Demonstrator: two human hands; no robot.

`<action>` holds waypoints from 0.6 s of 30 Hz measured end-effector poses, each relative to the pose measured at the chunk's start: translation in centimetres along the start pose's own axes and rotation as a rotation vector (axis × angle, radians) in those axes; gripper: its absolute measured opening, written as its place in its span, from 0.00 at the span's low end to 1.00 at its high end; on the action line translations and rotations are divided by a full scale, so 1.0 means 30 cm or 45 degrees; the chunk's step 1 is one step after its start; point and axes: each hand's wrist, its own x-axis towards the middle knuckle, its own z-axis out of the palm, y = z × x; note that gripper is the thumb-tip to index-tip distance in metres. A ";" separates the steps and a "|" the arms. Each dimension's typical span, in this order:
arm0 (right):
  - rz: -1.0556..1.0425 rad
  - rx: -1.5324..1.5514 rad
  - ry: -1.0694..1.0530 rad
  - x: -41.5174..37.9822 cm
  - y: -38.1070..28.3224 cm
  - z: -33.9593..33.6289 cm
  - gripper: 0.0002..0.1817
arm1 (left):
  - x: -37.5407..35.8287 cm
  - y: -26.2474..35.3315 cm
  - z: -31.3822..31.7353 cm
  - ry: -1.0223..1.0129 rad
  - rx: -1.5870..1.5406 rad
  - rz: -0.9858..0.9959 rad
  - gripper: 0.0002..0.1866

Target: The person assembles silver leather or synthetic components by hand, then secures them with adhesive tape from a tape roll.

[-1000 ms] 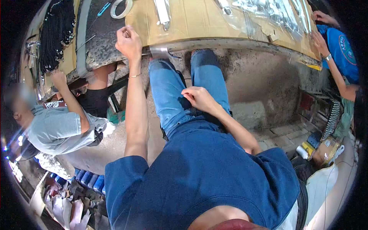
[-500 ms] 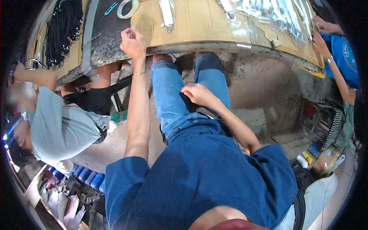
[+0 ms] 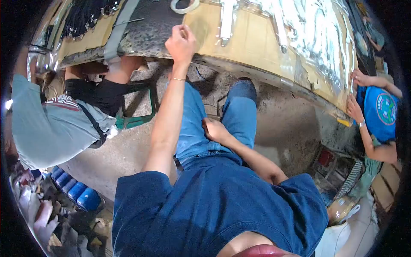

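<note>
My left hand [image 3: 180, 45] is raised at the near edge of the worktable [image 3: 205, 38], its fingers curled closed. Whether anything small sits inside the fist cannot be seen. A roll of tape [image 3: 186, 10] lies just beyond that hand. To its right is a plastic-wrapped white strip [image 3: 226, 25] on the cardboard. Down at my lap, my right hand [image 3: 215, 131] rests against my jeans [image 3: 192, 112] between the thighs. Its fingers are bent inward and mostly hidden, so what they hold, if anything, does not show.
Many shiny wrapped strips [image 3: 314, 38] cover the table's right side. Dark cords [image 3: 87, 19] lie at far left. A person in grey [image 3: 51, 122] sits left; another person's hands [image 3: 354, 107] touch the right edge. Blue containers [image 3: 79, 190] and scraps [image 3: 43, 214] are on the floor.
The view has swung, so the table appears turned and the blue cutter is out of frame. My left hand stays curled near the edge. The right fingers have tucked further down.
</note>
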 end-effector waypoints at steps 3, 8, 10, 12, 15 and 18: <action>0.052 -0.110 0.051 -0.042 0.034 0.017 0.19 | 0.000 -0.003 -0.004 -0.004 0.008 0.031 0.07; 0.167 -0.500 -0.390 -0.055 -0.007 -0.019 0.20 | -0.002 0.009 -0.008 -0.035 -0.053 -0.010 0.07; 0.248 -0.560 -0.572 -0.039 -0.047 -0.045 0.19 | 0.003 0.019 -0.015 -0.048 -0.038 -0.014 0.06; 0.261 -0.526 -0.701 -0.001 -0.033 -0.059 0.17 | 0.002 0.005 0.002 -0.032 -0.100 -0.031 0.06; 0.220 -0.447 -0.874 0.033 -0.011 -0.075 0.15 | -0.010 0.000 0.006 -0.082 -0.146 -0.127 0.06; 0.154 -0.437 -1.050 0.031 0.031 -0.097 0.12 | -0.004 0.017 -0.009 -0.150 -0.046 -0.172 0.05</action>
